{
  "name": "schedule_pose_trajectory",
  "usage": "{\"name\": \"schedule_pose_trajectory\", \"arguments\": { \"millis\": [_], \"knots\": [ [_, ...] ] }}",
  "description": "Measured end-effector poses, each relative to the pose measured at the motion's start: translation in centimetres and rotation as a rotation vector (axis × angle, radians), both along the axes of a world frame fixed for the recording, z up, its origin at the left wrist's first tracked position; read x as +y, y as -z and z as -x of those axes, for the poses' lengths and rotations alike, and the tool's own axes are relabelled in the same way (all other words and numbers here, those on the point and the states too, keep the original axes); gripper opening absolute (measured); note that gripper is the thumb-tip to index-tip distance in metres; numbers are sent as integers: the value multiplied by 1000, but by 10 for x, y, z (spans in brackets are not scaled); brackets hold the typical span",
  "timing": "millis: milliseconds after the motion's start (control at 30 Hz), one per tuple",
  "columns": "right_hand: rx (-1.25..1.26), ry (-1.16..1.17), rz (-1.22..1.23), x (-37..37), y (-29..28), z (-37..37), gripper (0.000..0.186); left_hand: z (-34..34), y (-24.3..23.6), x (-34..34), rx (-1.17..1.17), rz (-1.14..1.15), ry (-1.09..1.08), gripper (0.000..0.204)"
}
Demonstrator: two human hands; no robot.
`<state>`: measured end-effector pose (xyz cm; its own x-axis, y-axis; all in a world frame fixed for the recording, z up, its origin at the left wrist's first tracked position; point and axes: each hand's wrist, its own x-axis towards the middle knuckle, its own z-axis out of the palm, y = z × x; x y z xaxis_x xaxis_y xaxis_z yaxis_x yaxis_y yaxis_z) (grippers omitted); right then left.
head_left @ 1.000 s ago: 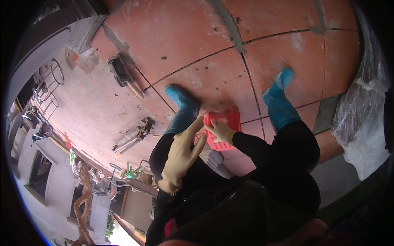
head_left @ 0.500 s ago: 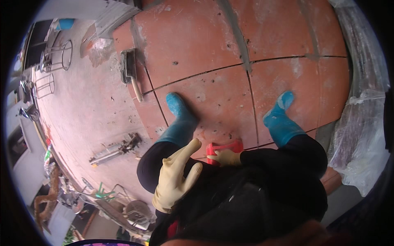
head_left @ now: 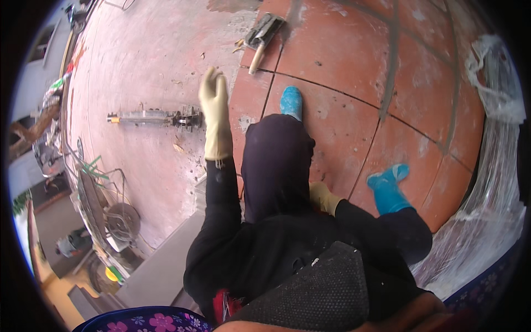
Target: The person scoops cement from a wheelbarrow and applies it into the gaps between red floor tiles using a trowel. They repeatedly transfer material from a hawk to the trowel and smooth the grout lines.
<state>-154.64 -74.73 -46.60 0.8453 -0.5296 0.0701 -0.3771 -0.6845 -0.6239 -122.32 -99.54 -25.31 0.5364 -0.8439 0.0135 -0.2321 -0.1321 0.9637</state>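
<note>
My left hand point(head_left: 214, 113), in a cream rubber glove, reaches forward over the left floor with its fingers stretched out and nothing in them. A trowel point(head_left: 264, 32) with a grey, dirty blade and pale handle lies ahead of it at the tiles' edge. Left of the hand, a long metal tool like a tile cutter point(head_left: 149, 117) rests on the concrete. My right hand point(head_left: 324, 198), gloved alike, is low beside my raised left knee point(head_left: 276, 160); its fingers are hidden behind the leg, so what it holds does not show.
Large terracotta tiles point(head_left: 332, 61) with dark joints spread under my blue boots point(head_left: 389, 188). Clear plastic wrapping point(head_left: 475, 182) covers something along the right. At the left stand a wheelbarrow point(head_left: 91, 193) and, farther off, a person point(head_left: 73, 242). Grey slabs point(head_left: 166, 265) lie near lower left.
My view and body have turned left. My left hand has swung forward and outward from my lap. The red thing under my right hand has gone out of sight behind my knee.
</note>
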Motion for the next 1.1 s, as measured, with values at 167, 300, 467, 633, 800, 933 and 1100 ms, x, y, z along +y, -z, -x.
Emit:
{"name": "schedule_pose_trajectory", "arguments": {
  "millis": [167,300,467,633,800,933,1100],
  "knots": [
    [58,79,-203,17,28,12,26,-49,175,-46,-496,-362,117,68],
    [-11,218,-464,12,40,26,23,-43,239,-96,-797,-558,217,68],
    [103,310,-492,-47,10,50,27,-43,273,-145,-965,-622,247,56],
    [38,800,-960,-124,-13,36,39,-54,279,-159,-969,-578,408,37],
    [43,828,-935,-178,-14,31,43,-47,241,-152,-862,-582,440,35],
    [-69,788,-893,-221,-13,5,42,-35,206,-136,-791,-497,398,36],
    [-528,766,-1014,-308,-34,-69,54,24,177,-103,-483,-252,322,37]
  ]
}}
